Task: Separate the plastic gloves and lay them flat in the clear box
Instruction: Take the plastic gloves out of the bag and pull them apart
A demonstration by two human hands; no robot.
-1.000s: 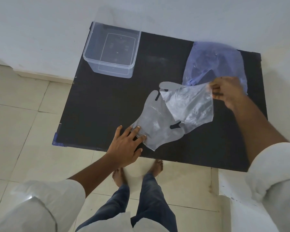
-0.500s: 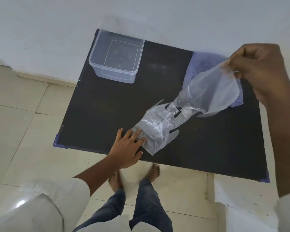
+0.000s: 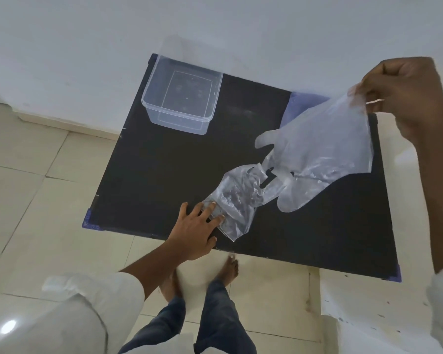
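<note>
Your right hand (image 3: 409, 98) pinches a clear thin plastic glove (image 3: 325, 149) aloft; your left hand (image 3: 197, 226), fingers straight, presses the crumpled glove (image 3: 235, 200) onto the black table (image 3: 164, 175).

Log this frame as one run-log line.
phase: separating | right hand: pinches cuff of lifted clear plastic glove | left hand: presses crumpled second glove onto black table | clear plastic box: empty
</note>
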